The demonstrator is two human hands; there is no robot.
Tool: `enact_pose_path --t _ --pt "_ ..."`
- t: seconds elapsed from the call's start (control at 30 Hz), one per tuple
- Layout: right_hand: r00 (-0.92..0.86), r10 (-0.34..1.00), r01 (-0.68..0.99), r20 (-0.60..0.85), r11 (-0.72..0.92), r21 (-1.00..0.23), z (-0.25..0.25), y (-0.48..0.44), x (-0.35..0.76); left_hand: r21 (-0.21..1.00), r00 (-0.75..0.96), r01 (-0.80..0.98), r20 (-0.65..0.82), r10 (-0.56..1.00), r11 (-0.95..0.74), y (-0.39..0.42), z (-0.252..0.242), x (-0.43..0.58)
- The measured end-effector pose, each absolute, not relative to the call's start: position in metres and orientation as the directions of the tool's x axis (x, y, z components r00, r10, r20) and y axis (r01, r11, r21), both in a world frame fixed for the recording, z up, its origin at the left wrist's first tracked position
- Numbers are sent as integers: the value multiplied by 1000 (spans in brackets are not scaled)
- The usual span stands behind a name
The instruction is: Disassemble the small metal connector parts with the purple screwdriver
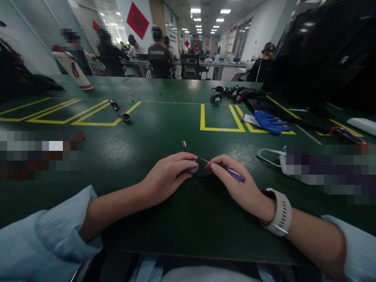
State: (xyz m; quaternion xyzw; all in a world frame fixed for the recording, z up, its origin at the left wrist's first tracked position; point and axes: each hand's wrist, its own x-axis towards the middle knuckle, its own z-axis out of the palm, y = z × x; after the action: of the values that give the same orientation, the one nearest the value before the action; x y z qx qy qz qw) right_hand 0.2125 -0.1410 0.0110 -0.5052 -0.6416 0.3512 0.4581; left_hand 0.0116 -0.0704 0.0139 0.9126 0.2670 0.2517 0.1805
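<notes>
My left hand point(167, 174) is closed over a small metal part with a round head point(192, 170), resting low over the green table. A short metal shaft point(184, 146) sticks up beyond the fingers; whether it belongs to the same part is hidden. In my right hand point(232, 178) is a small screwdriver with a clear purple handle point(236, 175). Its thin blade point(203, 159) points left at the metal part, a short gap away. Two tiny dark pieces point(196, 182) lie on the table just below the left fingertips.
Two small metal parts point(125, 116) lie by yellow tape at the back left. A blue glove point(270, 122), cables point(232, 92) and a red-black tool point(346, 135) are on the right. A white cup-like container point(75, 70) stands far left. A large black object point(323, 58) rises at right.
</notes>
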Motion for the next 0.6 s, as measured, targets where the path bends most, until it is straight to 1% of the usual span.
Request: enact_pose_path --t 0.07,0.13,0.2,0.27,0.33,0.4,0.5,0.6 --pt "-27 971 290 239 236 -927 13 -143 212 555 681 383 370 632 -738 -69 16 11" --pt "-18 973 229 229 227 -947 15 -145 211 720 600 339 330 729 -606 -67 22 11" --pt "-64 980 172 187 195 -966 15 -145 211 883 519 263 210 829 -389 -66 28 10" --pt "-112 984 156 137 154 -976 15 -145 210 967 468 175 86 880 -187 -65 35 10" --pt "-126 986 168 113 133 -977 14 -144 210 991 443 113 15 897 -73 -65 39 10" --pt "-120 988 182 99 120 -976 14 -143 209 997 427 81 -17 904 -19 -66 41 11" --pt "-137 987 198 81 107 -974 13 -142 208 997 416 79 -49 908 18 -67 42 12" --pt "-145 986 235 79 111 -966 13 -142 205 996 419 88 -56 906 21 -68 41 13"
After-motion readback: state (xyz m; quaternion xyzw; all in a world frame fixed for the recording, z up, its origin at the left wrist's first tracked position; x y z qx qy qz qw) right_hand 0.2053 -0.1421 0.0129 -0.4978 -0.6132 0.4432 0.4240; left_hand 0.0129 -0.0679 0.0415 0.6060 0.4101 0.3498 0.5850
